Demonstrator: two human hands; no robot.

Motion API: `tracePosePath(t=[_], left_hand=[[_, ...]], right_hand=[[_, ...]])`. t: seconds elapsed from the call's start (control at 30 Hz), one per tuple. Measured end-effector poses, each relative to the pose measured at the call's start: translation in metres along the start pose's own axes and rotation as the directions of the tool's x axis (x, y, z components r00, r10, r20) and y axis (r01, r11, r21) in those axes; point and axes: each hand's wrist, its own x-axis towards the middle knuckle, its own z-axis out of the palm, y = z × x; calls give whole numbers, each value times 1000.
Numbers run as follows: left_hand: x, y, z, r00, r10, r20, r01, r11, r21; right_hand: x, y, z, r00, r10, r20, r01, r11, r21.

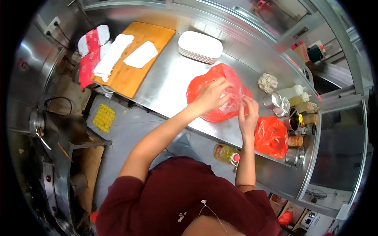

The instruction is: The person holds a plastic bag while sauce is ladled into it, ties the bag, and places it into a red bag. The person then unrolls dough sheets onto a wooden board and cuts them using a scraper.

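A large red plastic bag [197, 87] lies on the steel counter in front of me, with clear plastic [236, 92] in its middle. My left hand [214, 95] reaches over the bag from the left, its fingers bent and pressed to the plastic. From the right, my right hand [249, 114] pinches the clear plastic at the bag's right edge. What lies inside the bag cannot be made out. A second, crumpled red bag [271, 137] sits just right of my right wrist. Behind the large bag stands a stack of white trays [200, 45].
At the left, a wooden board [138, 76] carries a white cloth [113, 57] and a white sheet [141, 55]. Squeeze bottles [292, 92], jars and tins line the right end. A crumpled cloth [267, 83] lies near them. An oil bottle [227, 153] stands below the counter's front edge.
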Motion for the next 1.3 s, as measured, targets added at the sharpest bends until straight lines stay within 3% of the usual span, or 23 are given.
tracePosePath(t=[0.03,0.07,0.1,0.13,0.2,0.27,0.3,0.37,0.47,0.57,0.67,0.7,0.8,0.87,0.93,1.03,1.07,1.1,1.13,1.2,1.23,1.3], left_hand=[[2,-5,18,997,82,15,-83,986,143],[0,-17,33,998,55,34,-62,958,280],[-5,-38,44,998,30,56,-51,905,421],[-11,-57,49,997,9,78,-51,828,558],[-14,-88,38,969,-183,164,96,896,434],[-11,-87,18,887,-430,168,362,873,327],[-15,-92,13,848,-503,168,491,864,106],[-23,-98,6,743,-637,206,664,665,-342],[-20,-94,-17,612,-749,254,729,409,-549],[-21,-105,-28,603,-747,280,739,392,-548],[-19,-106,-33,627,-723,289,719,394,-573],[-18,-105,-34,642,-712,284,704,402,-585],[-20,-100,-46,669,-683,294,702,450,-552],[-23,-100,-51,656,-697,290,728,481,-489],[-29,-108,-52,676,-675,296,699,461,-547],[-36,-115,-56,692,-666,279,678,468,-567],[-36,-115,-60,656,-695,294,715,446,-538],[-35,-115,-63,617,-723,310,750,422,-510],[-33,-116,-63,580,-745,330,782,395,-483],[-34,-128,-55,518,-744,423,801,247,-546],[-36,-134,-51,489,-736,467,804,172,-570],[-39,-140,-37,552,-749,367,764,277,-583]], right_hand=[[-6,8,1,1000,19,21,-19,1000,7],[-12,14,-2,998,39,46,-40,999,20],[-17,14,-3,972,192,137,-196,981,14],[-24,17,-5,956,205,212,-213,977,18],[-32,24,-8,913,212,349,-236,972,25],[-32,21,-11,866,307,395,-311,949,-55],[-34,21,-9,859,331,390,-333,941,-65],[-35,20,-4,854,354,382,-341,934,-105],[-18,27,12,822,375,428,-262,917,-300],[14,16,26,982,59,182,10,934,-356],[43,24,53,899,-313,307,413,839,-354],[45,32,66,848,-242,473,425,843,-331],[44,48,99,727,135,673,171,914,-367],[52,61,112,656,108,747,118,963,-242],[51,54,111,604,12,797,114,988,-101],[56,41,103,684,63,726,-91,996,-1],[61,38,102,694,92,714,-162,986,30],[67,32,103,901,-199,386,105,962,251],[73,29,99,832,-94,546,-152,909,388],[91,18,75,558,1,830,-653,618,438],[93,-3,67,571,35,820,-694,555,460],[94,-21,65,610,-20,793,-699,457,549]])
